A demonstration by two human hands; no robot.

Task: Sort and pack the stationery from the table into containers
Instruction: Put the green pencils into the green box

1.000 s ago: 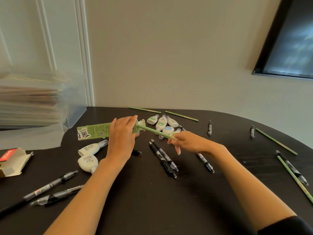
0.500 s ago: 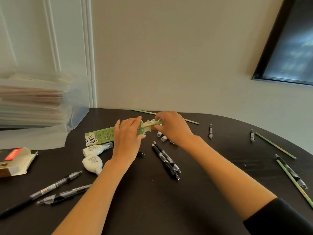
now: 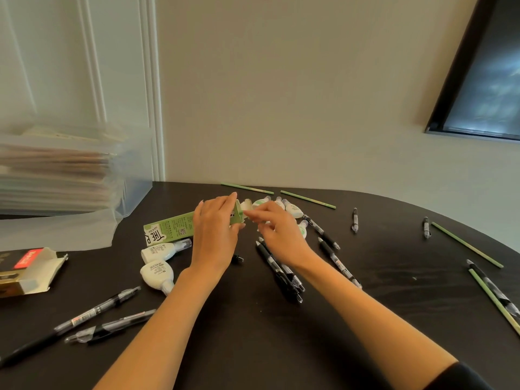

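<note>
A long green pencil box (image 3: 168, 228) lies on the dark table (image 3: 380, 277), its open end to the right. My left hand (image 3: 215, 235) grips that end. My right hand (image 3: 278, 235) sits just right of the opening, fingers curled at the flap; I cannot tell whether it holds anything. Green pencils lie at the back (image 3: 308, 199) and at the right (image 3: 467, 244). Black pens (image 3: 281, 270) lie under my right wrist. White correction tapes (image 3: 292, 208) cluster behind my right hand, and two more (image 3: 156, 270) lie left of my left wrist.
A translucent plastic bin with stacked papers (image 3: 64, 175) stands at the back left. An opened cardboard box with a red label (image 3: 28, 270) lies at the left edge. Two black pens (image 3: 95, 311) lie at the front left. A pen and pencil (image 3: 492, 285) are at the far right.
The green pencil that my right hand pushed toward the box has gone from view. That hand has drawn back slightly to the right of the opening. My left hand stayed on the box.
</note>
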